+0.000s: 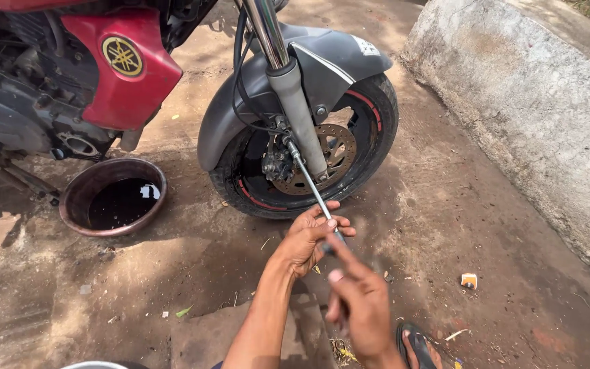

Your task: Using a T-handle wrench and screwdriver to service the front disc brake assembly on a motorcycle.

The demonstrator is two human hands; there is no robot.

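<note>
Two hands on one long silver metal tool shaft (311,183) at a motorcycle's front wheel.

The left hand (306,239) clenches its fingers (328,223) around the shaft partway down; the right hand (362,304) grips the blurred handle end, its tip at the brake caliper (278,164) beside the bronze slotted disc (332,154). Judged from here, a slip could drive knuckles into the disc or black tyre (377,109). The round brown basin of dark liquid (114,198) sits near and could be kicked over. A round yellow emblem (122,56) marks the red side panel (128,82); a small white sticker (367,46) sits on the grey mudguard (322,65); a small orange-white scrap (469,280) lies on the dirt.
</note>
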